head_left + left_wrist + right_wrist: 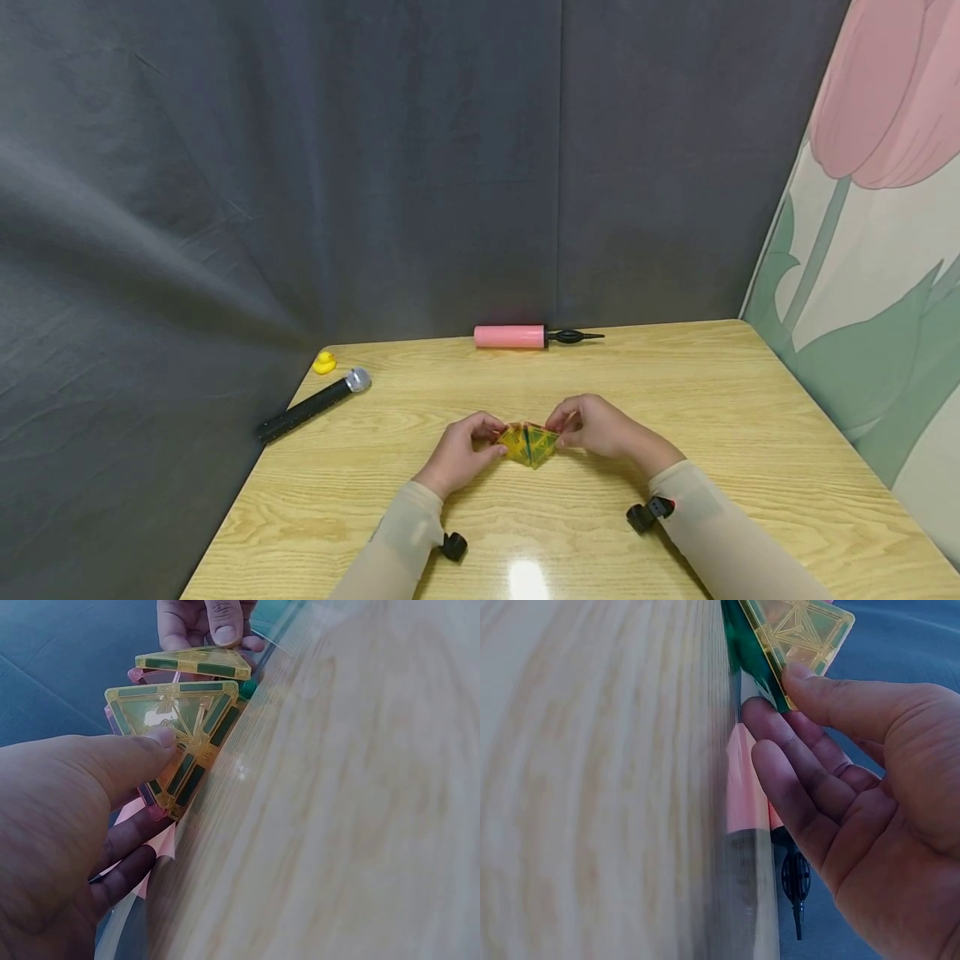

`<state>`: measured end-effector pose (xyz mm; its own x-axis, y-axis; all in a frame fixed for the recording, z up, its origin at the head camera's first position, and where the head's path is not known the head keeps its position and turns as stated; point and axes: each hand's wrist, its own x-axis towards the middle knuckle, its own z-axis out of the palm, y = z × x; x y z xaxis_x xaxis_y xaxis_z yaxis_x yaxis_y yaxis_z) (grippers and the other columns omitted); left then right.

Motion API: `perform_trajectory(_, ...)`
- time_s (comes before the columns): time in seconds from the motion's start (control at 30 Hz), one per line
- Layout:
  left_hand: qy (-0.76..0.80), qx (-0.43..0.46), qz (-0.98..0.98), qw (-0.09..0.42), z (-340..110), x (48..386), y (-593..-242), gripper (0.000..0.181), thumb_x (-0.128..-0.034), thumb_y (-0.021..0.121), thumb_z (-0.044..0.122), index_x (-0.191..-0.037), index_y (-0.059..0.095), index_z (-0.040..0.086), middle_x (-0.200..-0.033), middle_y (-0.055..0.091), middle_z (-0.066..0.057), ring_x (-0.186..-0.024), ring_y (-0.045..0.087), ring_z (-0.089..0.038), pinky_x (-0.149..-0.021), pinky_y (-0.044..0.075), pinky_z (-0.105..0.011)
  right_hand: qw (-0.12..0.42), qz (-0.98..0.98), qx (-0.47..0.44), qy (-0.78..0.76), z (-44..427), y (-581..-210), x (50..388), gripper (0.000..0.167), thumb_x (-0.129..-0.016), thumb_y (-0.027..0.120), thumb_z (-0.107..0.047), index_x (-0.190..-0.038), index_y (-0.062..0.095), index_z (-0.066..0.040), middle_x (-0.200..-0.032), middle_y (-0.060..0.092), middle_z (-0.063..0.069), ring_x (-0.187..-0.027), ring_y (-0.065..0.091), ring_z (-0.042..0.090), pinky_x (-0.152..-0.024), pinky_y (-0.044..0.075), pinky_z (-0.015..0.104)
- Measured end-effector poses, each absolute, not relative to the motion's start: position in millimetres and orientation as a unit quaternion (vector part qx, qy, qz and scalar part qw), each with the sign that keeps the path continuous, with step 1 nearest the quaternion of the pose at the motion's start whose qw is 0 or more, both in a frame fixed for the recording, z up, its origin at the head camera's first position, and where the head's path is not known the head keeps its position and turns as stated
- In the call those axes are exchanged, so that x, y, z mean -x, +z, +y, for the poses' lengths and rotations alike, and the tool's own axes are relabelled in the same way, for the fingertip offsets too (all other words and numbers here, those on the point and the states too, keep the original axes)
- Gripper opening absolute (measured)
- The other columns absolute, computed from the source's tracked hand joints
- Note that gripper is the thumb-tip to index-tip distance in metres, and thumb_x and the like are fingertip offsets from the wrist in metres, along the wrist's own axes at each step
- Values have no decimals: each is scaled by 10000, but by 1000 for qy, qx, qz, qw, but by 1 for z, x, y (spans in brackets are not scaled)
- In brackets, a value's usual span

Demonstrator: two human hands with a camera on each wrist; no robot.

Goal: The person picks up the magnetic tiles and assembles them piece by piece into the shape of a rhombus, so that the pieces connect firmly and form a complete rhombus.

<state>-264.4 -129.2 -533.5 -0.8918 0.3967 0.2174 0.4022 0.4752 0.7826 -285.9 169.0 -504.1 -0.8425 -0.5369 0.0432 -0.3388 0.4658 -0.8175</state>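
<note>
Two small clusters of translucent triangular magnetic tiles stand side by side on the table between the hands. My left hand (459, 457) pinches the left cluster (514, 443), with the thumb on a yellow tile (150, 712) in the left wrist view; pinkish-red edges show behind it. The right cluster (543, 445) is pinched by my right hand (597, 428). In the right wrist view its yellow tile (799, 630) lies under the thumb, beside a green tile (759, 664). Whether the two clusters touch, I cannot tell.
A pink hand pump (510, 337) with a black nozzle lies at the table's back edge. To the left are a black microphone (311, 409) with a silver head and a yellow rubber duck (324, 362). A dark curtain (435, 167) hangs behind the wooden table (675, 383).
</note>
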Motion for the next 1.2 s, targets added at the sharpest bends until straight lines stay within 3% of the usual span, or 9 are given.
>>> perform_trajectory(1.2, -464, 221, -858, -2, -121, 262, -534, 269, -954, 802, 164, -1187, 709, 263, -1108, 723, 123, -1010, 687, -94, -910, 566, -324, 94, 839, 271, -462, 169, -500, 288, 182, -924, 802, -37, -1056, 791, -162, -1038, 698, -3, -894, 703, 200, -743, 596, 325)
